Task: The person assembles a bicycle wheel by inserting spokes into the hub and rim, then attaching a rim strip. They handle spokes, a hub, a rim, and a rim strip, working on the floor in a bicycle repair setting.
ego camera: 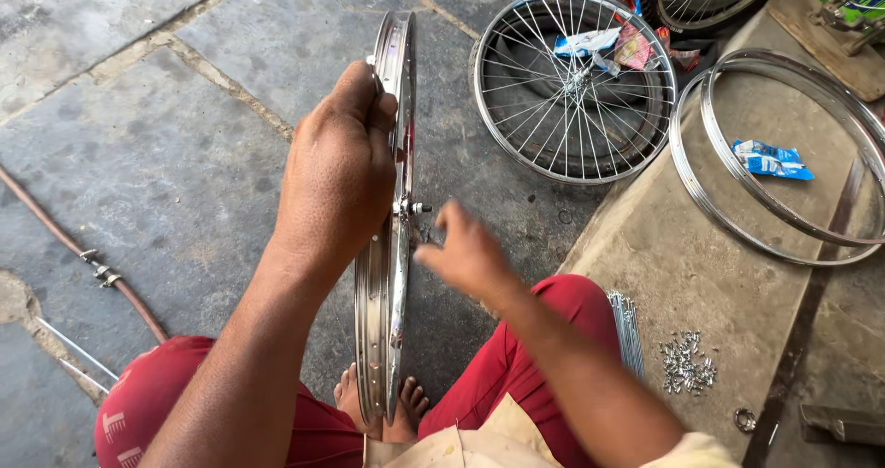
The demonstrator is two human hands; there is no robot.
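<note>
Chrome bicycle rim standing upright on edge, seen nearly edge-on at the centre of the view, its lower arc resting by the person's bare feet on the stone floor. A hub with axle shows at the rim's mid-height. Left hand closed over the upper part of the rim, fingers wrapped around its edge. Right hand, blurred, at 3 o'clock from the hub and just beside it, fingers loosely curled; whether they pinch anything cannot be told. At 1 o'clock from the rim, a spoked wheel lies flat with small packets on it. At 3 o'clock, two bare rims lie stacked on a concrete slab around a blue packet. At 4 o'clock, a bundle of spokes and a heap of spoke nipples. At 9 o'clock, a hose crosses the floor.
</note>
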